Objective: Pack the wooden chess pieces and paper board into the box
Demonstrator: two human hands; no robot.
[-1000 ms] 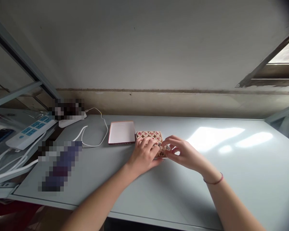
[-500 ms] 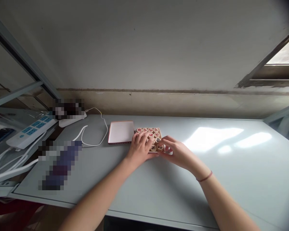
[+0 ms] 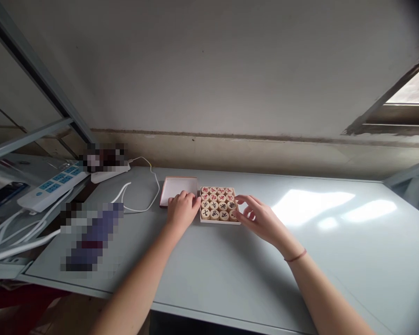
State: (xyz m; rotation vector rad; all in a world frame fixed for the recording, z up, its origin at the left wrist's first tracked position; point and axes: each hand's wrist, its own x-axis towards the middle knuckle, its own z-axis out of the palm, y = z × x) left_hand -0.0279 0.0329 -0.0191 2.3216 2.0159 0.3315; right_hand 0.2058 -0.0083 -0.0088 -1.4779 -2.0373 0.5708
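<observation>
A shallow box [image 3: 219, 222] holds round Chinese chess pieces [image 3: 214, 205] in rows, red characters at the back and black ones at the front. Beside it on the left lies the box lid [image 3: 176, 185], its white inside facing up. My left hand [image 3: 182, 209] is over the lid's front right part, thumb apart from the bent fingers; the fingertips are partly hidden, and I see nothing held. At the box's right edge is my right hand [image 3: 258, 217], its curved fingers and thumb apart, touching the edge and covering part of a corner piece.
The grey table [image 3: 202, 270] runs along a wall. On the left are a power strip [image 3: 57, 184], white cables [image 3: 139, 210] and a blurred dark blue object [image 3: 97, 235]. A metal frame post [image 3: 45, 70] rises at the left.
My left hand has lifted off the pieces and moved left to the lid, uncovering the rows. My right hand stays by the box's right edge, its thumb shifted outward.
</observation>
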